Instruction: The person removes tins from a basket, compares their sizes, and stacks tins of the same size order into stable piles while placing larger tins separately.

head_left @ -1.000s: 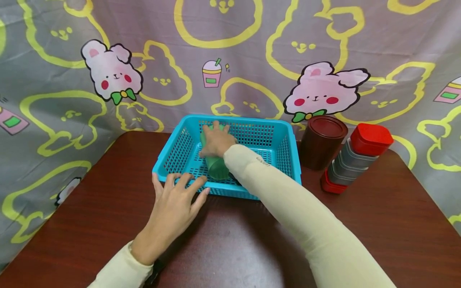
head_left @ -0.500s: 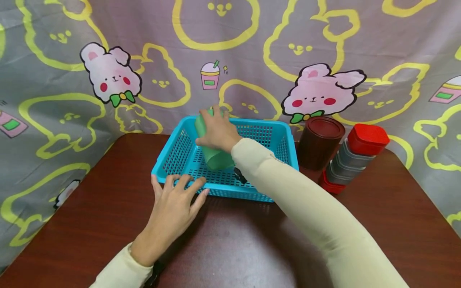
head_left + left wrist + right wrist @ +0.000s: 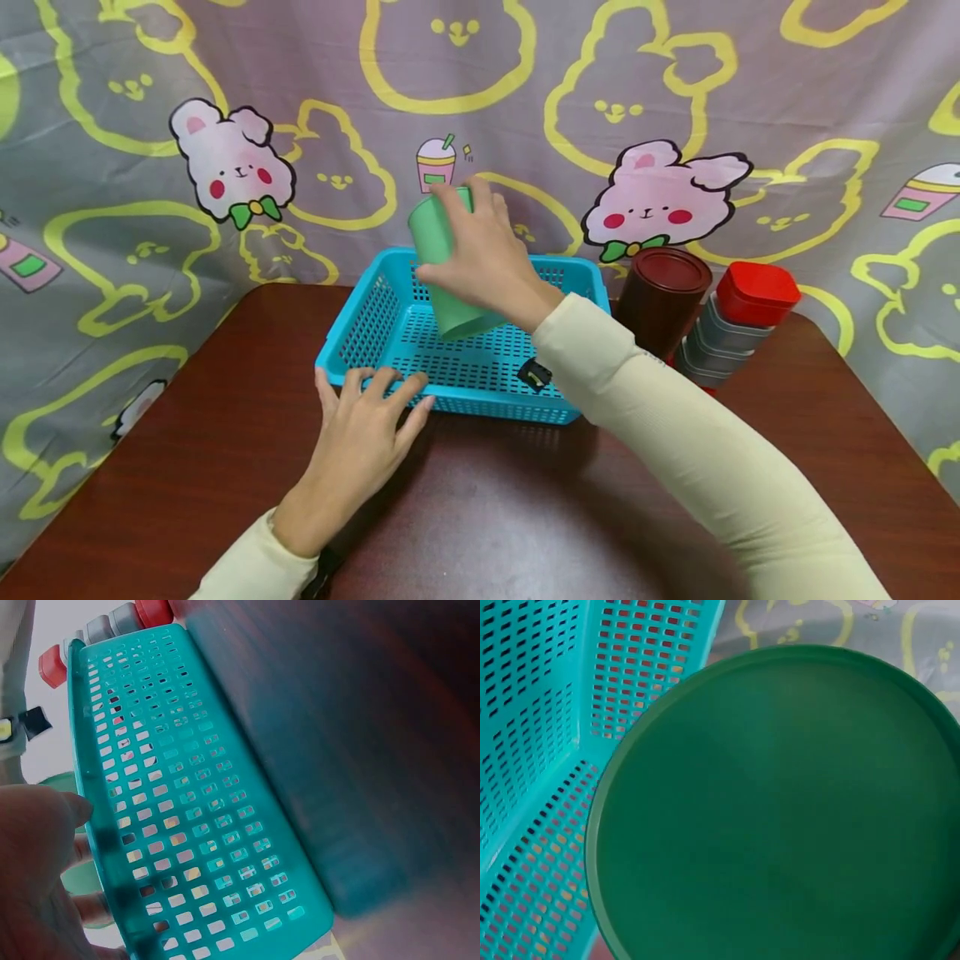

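A green canister point(image 3: 454, 315) is held by my right hand point(image 3: 483, 250), tilted, above the left half of the turquoise plastic basket point(image 3: 480, 400). Its round green end point(image 3: 780, 810) fills much of the right wrist view. My left hand point(image 3: 367, 442) grips the near rim of the basket at its left corner, fingers bent over the edge. Through the left wrist view, the basket's perforated wall point(image 3: 180, 776) runs beside those fingers, and part of the canister point(image 3: 81, 877) shows behind them. Inside the basket, the visible floor bears nothing.
Right of the basket stands a dark brown lidded canister point(image 3: 663, 292). Next to it leans a stack of grey tubs point(image 3: 723, 333) topped by a red one point(image 3: 757, 292). All stand on a dark wooden table point(image 3: 195, 433) before a patterned curtain point(image 3: 322, 58).
My right hand has lifted the green canister up out of the basket and slightly right, turning it more upright. The left hand has stayed on the rim.
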### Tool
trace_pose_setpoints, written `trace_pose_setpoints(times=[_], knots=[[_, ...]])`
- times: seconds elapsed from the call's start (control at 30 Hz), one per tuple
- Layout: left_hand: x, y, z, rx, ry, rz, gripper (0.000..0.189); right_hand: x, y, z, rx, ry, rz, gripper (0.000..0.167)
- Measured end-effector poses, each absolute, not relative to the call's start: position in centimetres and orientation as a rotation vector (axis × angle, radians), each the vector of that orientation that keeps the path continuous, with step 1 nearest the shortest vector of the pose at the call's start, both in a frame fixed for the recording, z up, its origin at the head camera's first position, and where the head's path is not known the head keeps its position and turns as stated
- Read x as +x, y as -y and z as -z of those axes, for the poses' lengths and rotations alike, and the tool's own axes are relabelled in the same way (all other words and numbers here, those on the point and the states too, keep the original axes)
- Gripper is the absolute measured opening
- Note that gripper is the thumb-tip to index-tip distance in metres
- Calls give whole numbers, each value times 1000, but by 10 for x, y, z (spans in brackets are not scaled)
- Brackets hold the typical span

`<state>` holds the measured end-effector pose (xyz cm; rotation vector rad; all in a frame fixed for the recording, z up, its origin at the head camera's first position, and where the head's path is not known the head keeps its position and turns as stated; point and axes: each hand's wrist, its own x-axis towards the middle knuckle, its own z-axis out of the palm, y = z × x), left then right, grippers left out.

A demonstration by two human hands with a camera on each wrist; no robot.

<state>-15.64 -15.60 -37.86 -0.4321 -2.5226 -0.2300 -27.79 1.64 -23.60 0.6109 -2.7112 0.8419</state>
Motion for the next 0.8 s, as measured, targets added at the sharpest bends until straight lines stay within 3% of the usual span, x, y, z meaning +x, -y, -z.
trace_pose_setpoints(times=[0.63,0.8], knots=[[-156,156,381,-449,2486,232,29,-209,-124,210,659,2262,-795,84],[-157,157,382,-459,2468,229,29,-208,-178,209,622,2133,-665,99]])
